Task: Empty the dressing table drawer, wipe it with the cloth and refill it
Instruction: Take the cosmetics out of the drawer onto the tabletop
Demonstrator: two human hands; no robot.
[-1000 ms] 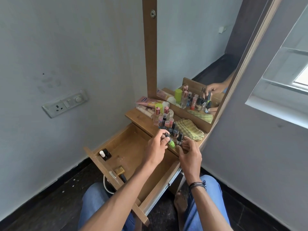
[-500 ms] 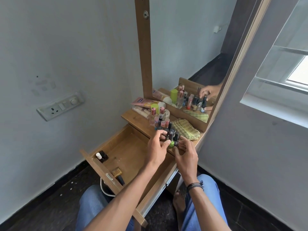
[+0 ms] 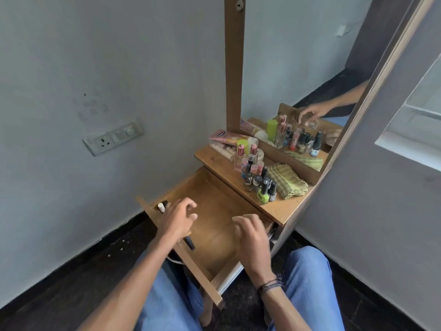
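The wooden drawer [image 3: 210,194] is pulled out and nearly bare inside. In its left front corner stands a small white-capped bottle [image 3: 161,207], and a dark stick-shaped item [image 3: 190,242] lies against the front panel. My left hand [image 3: 177,217] hovers over that corner, fingers spread, holding nothing. My right hand [image 3: 250,232] hangs over the drawer's right side, fingers loosely curled and empty. On the tabletop [image 3: 281,206] stands a cluster of nail polish bottles [image 3: 256,181], a green one [image 3: 263,196] at the front. The folded green checked cloth [image 3: 287,180] lies beside them.
Tubes and a cream jar [image 3: 229,139] lie at the back left of the tabletop, below the tall mirror [image 3: 298,75]. A wall socket [image 3: 112,137] is on the left wall. My knees in blue jeans [image 3: 307,271] sit under the drawer front.
Both hands have left the bottles on the tabletop and come down over the drawer, the left towards its front corner. The green bottle stands on the tabletop.
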